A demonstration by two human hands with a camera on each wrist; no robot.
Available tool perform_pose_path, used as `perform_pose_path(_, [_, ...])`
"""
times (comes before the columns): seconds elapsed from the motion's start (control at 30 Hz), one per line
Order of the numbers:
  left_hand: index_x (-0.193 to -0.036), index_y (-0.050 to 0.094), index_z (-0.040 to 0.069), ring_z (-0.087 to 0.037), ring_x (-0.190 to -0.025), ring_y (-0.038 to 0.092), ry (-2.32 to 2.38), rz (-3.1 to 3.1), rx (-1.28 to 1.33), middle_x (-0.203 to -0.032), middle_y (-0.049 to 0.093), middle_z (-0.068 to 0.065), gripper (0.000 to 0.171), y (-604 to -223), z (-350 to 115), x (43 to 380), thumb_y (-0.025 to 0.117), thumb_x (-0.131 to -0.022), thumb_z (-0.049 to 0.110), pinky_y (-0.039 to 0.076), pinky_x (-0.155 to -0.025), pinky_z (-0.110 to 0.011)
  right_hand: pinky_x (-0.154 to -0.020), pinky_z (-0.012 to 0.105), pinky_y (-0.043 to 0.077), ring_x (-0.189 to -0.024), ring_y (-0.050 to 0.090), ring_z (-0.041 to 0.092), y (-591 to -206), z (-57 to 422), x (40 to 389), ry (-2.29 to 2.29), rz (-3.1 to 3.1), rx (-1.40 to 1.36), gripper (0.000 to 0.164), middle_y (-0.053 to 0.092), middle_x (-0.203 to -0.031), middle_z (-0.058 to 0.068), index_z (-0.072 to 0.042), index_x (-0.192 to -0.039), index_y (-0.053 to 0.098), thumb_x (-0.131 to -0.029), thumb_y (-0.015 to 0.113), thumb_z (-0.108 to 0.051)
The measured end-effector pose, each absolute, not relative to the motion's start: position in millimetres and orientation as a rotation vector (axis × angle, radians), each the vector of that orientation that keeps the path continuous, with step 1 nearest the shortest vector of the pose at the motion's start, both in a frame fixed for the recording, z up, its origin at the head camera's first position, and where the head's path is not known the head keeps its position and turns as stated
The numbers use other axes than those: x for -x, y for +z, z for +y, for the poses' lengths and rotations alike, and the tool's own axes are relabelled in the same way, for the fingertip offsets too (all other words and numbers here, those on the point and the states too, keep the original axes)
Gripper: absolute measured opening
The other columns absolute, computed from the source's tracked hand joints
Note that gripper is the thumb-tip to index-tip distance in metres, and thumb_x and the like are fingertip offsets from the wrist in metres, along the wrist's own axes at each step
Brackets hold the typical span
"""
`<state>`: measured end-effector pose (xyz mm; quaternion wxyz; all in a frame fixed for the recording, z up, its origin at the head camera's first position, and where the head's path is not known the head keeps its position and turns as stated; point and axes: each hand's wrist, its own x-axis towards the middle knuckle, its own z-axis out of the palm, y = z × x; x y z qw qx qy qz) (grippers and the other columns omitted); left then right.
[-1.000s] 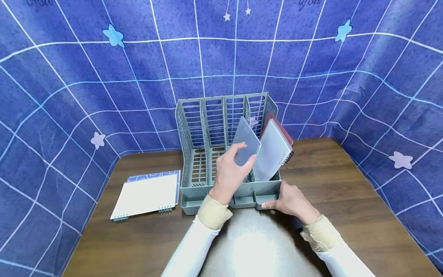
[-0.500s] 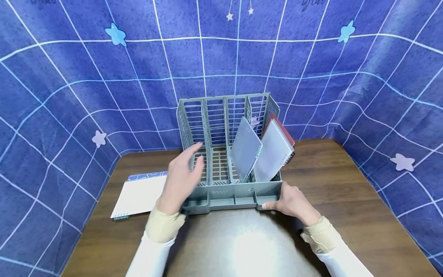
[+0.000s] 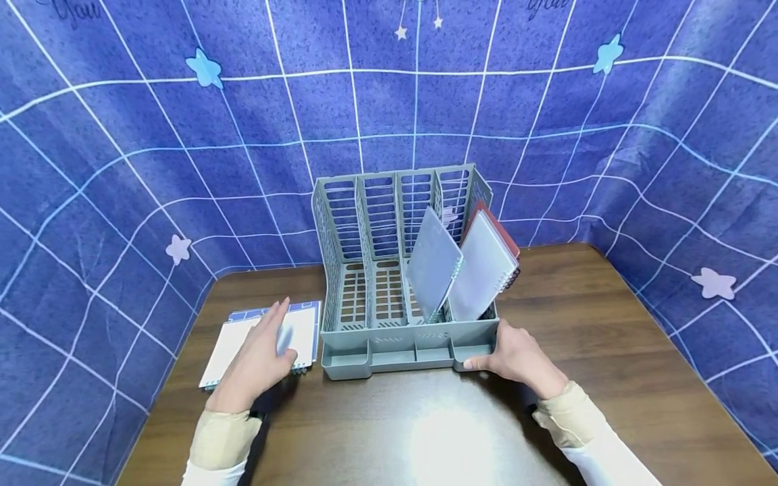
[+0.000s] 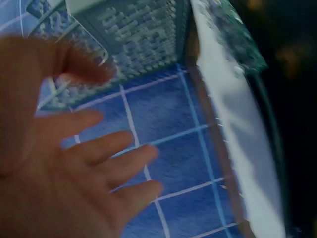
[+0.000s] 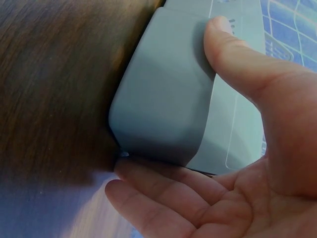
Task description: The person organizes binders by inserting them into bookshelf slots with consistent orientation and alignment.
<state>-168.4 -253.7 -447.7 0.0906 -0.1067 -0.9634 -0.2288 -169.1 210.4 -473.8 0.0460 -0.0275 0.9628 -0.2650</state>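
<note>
My left hand [image 3: 258, 361] is over the white spiral notebooks [image 3: 227, 344] lying at the left, its fingers spread and holding nothing. In the left wrist view the palm and fingers [image 4: 131, 193] show blurred beside the white pages [image 4: 247, 129]. With my right hand [image 3: 516, 358] I grip the front right corner of the grey file organizer [image 3: 395, 334], thumb over the front tray rim, fingers along the side [image 5: 168, 193]. A translucent-covered spiral notebook [image 3: 433, 263] leans in its third slot. White [image 3: 480, 270] and red [image 3: 501, 233] notebooks lean in the rightmost slot.
Both stand on a brown wooden table [image 3: 608, 324] with rounded corners. A blue curtain [image 3: 389, 101] with white lines and stars hangs behind and at both sides. Small front compartments [image 3: 392, 358] run along the organizer's base.
My left hand has let go of the translucent-covered notebook in the third slot and moved left, over the notebooks on the table. The right hand keeps its place on the organizer.
</note>
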Motion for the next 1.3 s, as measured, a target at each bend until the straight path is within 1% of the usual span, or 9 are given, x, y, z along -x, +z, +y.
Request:
perform_pose_path(0.07, [-0.157,0.022,0.006,-0.046,-0.144,0.019,-0.65,-2.991,0.347,-0.159,0.022,-0.025,0.092,-454.7,-260.7,168.0,0.068,-0.079,0.013,0.013,-0.111,-0.069,-0.074,0.049,0.051,-0.082,0.062,0.03,-473.4,210.9,169.2,-0.805,2.94,0.089,0.098,0.064,-0.086,0.012,0.002,-0.113,0.053,-0.054,0.082,-0.07])
perform_pose_path(0.17, [-0.155,0.028,0.003,-0.047,-0.144,0.018,-0.606,-3.077,0.357,-0.158,0.025,-0.027,0.09,-462.5,-267.0,167.6,0.072,-0.076,0.016,0.01,-0.109,-0.071,-0.074,0.05,0.051,-0.083,0.062,0.031,-472.9,211.6,169.4,-0.805,2.94,0.098,0.098,0.064,-0.087,0.013,0.003,-0.114,0.052,-0.054,0.083,-0.069])
perform_pose_path(0.3, [-0.149,0.039,-0.002,-0.048,-0.141,0.024,-0.59,-3.092,0.39,-0.154,0.032,-0.027,0.085,-467.7,-271.5,167.0,0.077,-0.076,0.022,0.015,-0.107,-0.073,-0.074,0.05,0.051,-0.083,0.063,0.032,-472.1,212.0,169.6,-0.81,2.947,0.108,0.098,0.065,-0.088,0.014,0.003,-0.114,0.052,-0.055,0.083,-0.069])
perform_pose_path(0.5, [-0.142,0.049,-0.003,-0.045,-0.133,0.041,-0.632,-3.12,0.412,-0.145,0.045,-0.028,0.083,-470.6,-275.8,166.8,0.085,-0.073,0.028,0.032,-0.107,-0.061,-0.073,0.05,0.051,-0.082,0.063,0.031,-471.7,211.9,169.5,-0.813,2.951,0.11,0.098,0.065,-0.087,0.014,0.003,-0.113,0.053,-0.054,0.082,-0.07])
perform_pose_path(0.77, [-0.131,0.061,0.0,-0.043,-0.126,0.05,-0.574,-3.154,0.388,-0.137,0.055,-0.025,0.062,-470.1,-275.7,168.5,0.081,-0.077,0.023,0.038,-0.104,-0.057,-0.072,0.05,0.051,-0.081,0.062,0.03,-472.6,211.6,168.7,-0.803,2.942,0.092,0.101,0.064,-0.085,0.012,0.003,-0.113,0.052,-0.053,0.081,-0.072])
perform_pose_path(1.03, [-0.129,0.064,0.001,-0.036,-0.121,0.055,-0.573,-3.152,0.359,-0.136,0.057,-0.022,0.059,-469.4,-273.3,170.3,0.073,-0.072,0.014,0.043,-0.099,-0.053,-0.073,0.049,0.051,-0.081,0.062,0.03,-474.1,211.6,169.5,-0.802,2.941,0.082,0.102,0.064,-0.085,0.011,0.003,-0.113,0.053,-0.052,0.08,-0.074])
perform_pose_path(1.13, [-0.126,0.067,0.004,-0.028,-0.102,0.061,-0.571,-3.141,0.333,-0.132,0.061,-0.017,0.053,-470.2,-272.8,171.7,0.07,-0.074,0.014,0.047,-0.09,-0.046,-0.072,0.049,0.051,-0.08,0.062,0.031,-474.3,211.8,169.5,-0.798,2.942,0.089,0.102,0.064,-0.085,0.012,0.004,-0.112,0.053,-0.053,0.08,-0.074])
perform_pose_path(1.2, [-0.124,0.069,0.006,-0.021,-0.088,0.058,-0.56,-3.131,0.323,-0.128,0.065,-0.014,0.049,-471.0,-273.4,173.0,0.067,-0.076,0.014,0.047,-0.082,-0.041,-0.071,0.049,0.051,-0.08,0.062,0.03,-474.0,211.7,169.1,-0.791,2.943,0.087,0.103,0.064,-0.085,0.013,0.005,-0.112,0.053,-0.052,0.08,-0.074])
perform_pose_path(1.3, [-0.123,0.07,0.009,-0.016,-0.063,0.046,-0.573,-3.13,0.288,-0.102,0.071,-0.01,0.045,-471.4,-274.5,174.6,0.063,-0.079,0.012,0.043,-0.064,-0.036,-0.071,0.049,0.051,-0.08,0.062,0.031,-474.3,211.5,169.2,-0.783,2.943,0.088,0.103,0.064,-0.085,0.013,0.005,-0.112,0.053,-0.053,0.079,-0.075])
